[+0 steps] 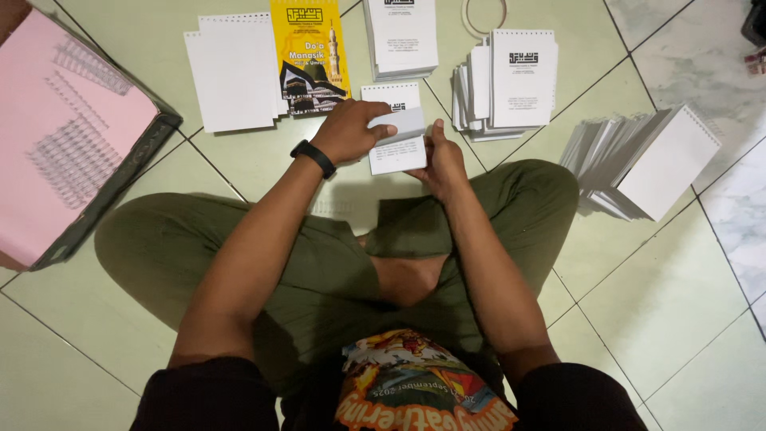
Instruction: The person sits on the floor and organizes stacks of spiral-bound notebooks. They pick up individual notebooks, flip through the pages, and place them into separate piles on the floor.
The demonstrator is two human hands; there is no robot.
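Both hands close their grip on a small stack of white pages [396, 140], punched along one edge, held above the glossy tiled floor [654, 295]: the left hand [349, 132] over its top, the right hand [441, 158] at its right side. Far behind lie a yellow printed cover [307, 56] and a fanned pile of sheets [638, 164]; far left, wire spiral coils [68, 152] rest on pink paper.

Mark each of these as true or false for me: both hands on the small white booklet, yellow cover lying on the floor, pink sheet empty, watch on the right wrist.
1. Both the left hand and the right hand hold the small white paper booklet. True.
2. A yellow printed cover sheet lies on the tiled floor. True.
3. The pink flat sheet is bare. False: wire spiral bindings lie on it.
4. The black wristwatch is on the right wrist. False: left wrist.
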